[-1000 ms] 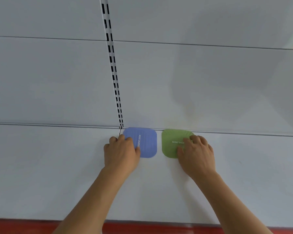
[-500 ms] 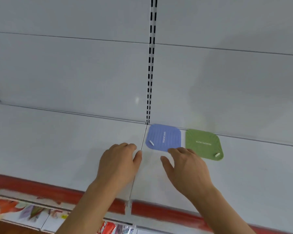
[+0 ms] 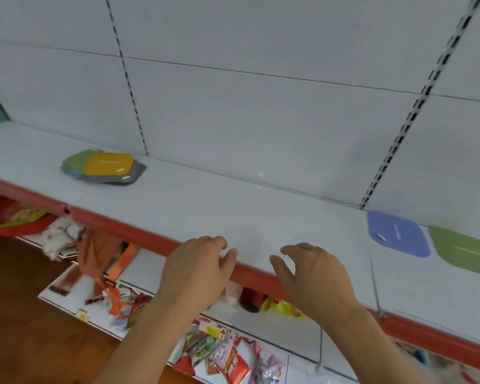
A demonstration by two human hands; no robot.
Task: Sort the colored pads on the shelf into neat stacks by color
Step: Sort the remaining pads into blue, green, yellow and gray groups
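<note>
Above the shelf's red front edge (image 3: 139, 231): left hand (image 3: 197, 268) and right hand (image 3: 313, 275), side by side, palms down, fingers loosely curled, holding nothing, near each other but apart. Right of the right hand, toward the back of the pale shelf (image 3: 205, 206): blue pad (image 3: 396, 234) lying flat, green pad (image 3: 463, 252) just beside it on its far side, partly cut off by the frame edge. Far left of the left hand and farther back: untidy pile of pads (image 3: 103, 166), yellow pad (image 3: 108, 163) on top, grey pad (image 3: 135, 174) beneath it, green and blue edges poking out on the left. Below both hands: lower shelf with blurred snack packets (image 3: 227, 358). Behind everything: white back panels with slotted uprights (image 3: 416, 106).
</note>
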